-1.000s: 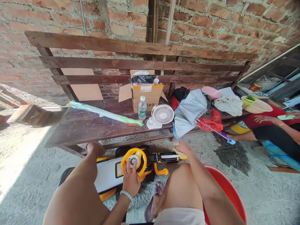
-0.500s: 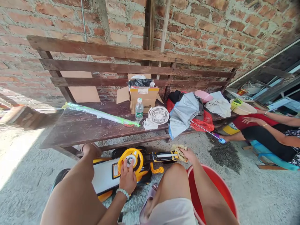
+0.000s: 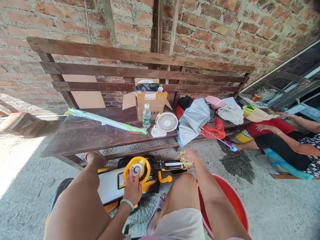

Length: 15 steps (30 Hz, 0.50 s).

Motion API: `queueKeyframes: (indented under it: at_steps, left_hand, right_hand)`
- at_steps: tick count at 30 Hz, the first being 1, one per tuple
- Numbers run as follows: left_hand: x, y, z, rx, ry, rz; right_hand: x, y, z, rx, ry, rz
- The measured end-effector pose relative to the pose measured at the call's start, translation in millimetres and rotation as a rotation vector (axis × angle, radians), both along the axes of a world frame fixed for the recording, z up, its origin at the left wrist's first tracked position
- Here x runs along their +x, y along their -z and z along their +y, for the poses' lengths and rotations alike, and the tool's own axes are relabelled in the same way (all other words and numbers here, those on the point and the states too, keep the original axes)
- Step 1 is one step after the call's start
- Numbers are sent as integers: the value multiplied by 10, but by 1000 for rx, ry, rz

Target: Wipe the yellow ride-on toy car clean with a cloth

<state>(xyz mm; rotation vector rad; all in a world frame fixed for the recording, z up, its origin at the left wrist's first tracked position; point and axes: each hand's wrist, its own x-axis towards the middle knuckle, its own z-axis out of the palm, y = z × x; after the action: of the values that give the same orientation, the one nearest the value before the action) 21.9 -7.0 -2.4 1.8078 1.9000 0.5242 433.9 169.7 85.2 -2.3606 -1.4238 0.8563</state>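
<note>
Between my legs stands a yellow, black and white ride-on toy (image 3: 110,186). My left hand (image 3: 133,190), with a beaded bracelet at the wrist, holds its yellow steering wheel (image 3: 147,166), the fingers reaching over the rim onto the round hub. My right hand (image 3: 192,156) is closed on a crumpled yellowish cloth (image 3: 185,160), pressed against the far right end of the toy's black and yellow arm (image 3: 172,165). Part of the cloth and the fingertips are hidden. A yellow crank-like piece (image 3: 165,178) sticks out below the arm.
A red tub (image 3: 232,196) stands under my right forearm. The wooden bench (image 3: 75,136) ahead bears a cardboard box (image 3: 152,103), a water bottle (image 3: 146,116), a white fan (image 3: 166,122) and a silver umbrella (image 3: 195,116). Another person (image 3: 280,136) sits at right.
My right hand and the cloth have shifted slightly left and up around the arm's end. My left hand stays on the wheel. The whole view has drifted slightly.
</note>
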Motion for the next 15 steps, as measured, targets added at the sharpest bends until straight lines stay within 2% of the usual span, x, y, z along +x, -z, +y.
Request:
queueKeyframes:
  at_steps: [4, 8, 10, 13, 15]
  left_hand:
    - [47, -39, 13, 2, -11, 38]
    - [106, -72, 47, -31, -53, 38]
    - [114, -87, 63, -64, -50, 25]
    - [110, -101, 77, -84, -43, 14]
    - [109, -106, 82, -89, -40, 2]
  right_hand:
    - [232, 63, -286, 16, 184, 79]
    - [70, 324, -700, 62, 390, 199]
    - [-59, 443, -807, 49, 459, 104]
    - [-265, 535, -796, -20, 384, -121]
    - [-456, 560, -746, -41, 204, -180]
